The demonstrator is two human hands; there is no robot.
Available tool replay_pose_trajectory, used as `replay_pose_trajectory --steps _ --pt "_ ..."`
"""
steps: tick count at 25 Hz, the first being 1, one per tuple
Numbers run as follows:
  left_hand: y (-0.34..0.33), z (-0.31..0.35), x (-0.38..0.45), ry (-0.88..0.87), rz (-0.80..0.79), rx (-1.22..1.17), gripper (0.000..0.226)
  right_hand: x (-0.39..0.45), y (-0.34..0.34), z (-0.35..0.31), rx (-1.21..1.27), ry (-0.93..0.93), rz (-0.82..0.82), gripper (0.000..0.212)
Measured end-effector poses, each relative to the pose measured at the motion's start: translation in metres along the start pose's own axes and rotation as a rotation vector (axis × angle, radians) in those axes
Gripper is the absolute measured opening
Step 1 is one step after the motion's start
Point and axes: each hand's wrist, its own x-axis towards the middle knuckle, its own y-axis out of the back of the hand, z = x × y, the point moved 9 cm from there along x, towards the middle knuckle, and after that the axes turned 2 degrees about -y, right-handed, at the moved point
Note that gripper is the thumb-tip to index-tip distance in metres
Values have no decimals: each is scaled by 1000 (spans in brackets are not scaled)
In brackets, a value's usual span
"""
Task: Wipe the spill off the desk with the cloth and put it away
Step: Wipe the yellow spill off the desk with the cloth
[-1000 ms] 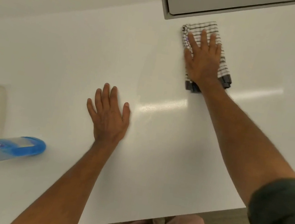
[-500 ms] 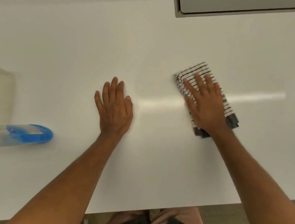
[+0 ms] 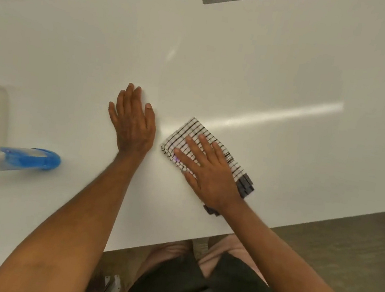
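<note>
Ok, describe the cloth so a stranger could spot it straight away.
Start with the white desk and go to its near edge, right of centre. There the right hand lies flat on the cloth, close beside the left hand. It is folded, white with thin dark lines and a dark grey end, the only patterned thing on the desk.

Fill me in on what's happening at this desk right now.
A person is wiping the white desk with a folded checked cloth. The right hand lies flat on the cloth, pressing it down near the desk's front edge. The left hand rests flat on the bare desk just beside it. A blue-ended bottle lies on its side at the left. No spill is visible in the picture.
</note>
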Motion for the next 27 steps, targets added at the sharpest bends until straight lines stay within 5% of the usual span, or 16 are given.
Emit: replay_pose_trajectory --steps 7,15,20,24,27 --pt "-11 39 -25 3 -74 73 62 -69 56 199 -55 -407 105 55" --pt "-17 39 -26 15 10 163 63 2 109 348 -68 -690 138 55" --pt "-18 39 -24 15 55 191 63 78 115 331 -66 -615 172 57" --pt "-17 43 -27 15 82 219 63 117 84 214 -51 -315 84 57" --pt "-15 42 -26 14 62 216 63 32 39 121 -13 -3 -65 55"
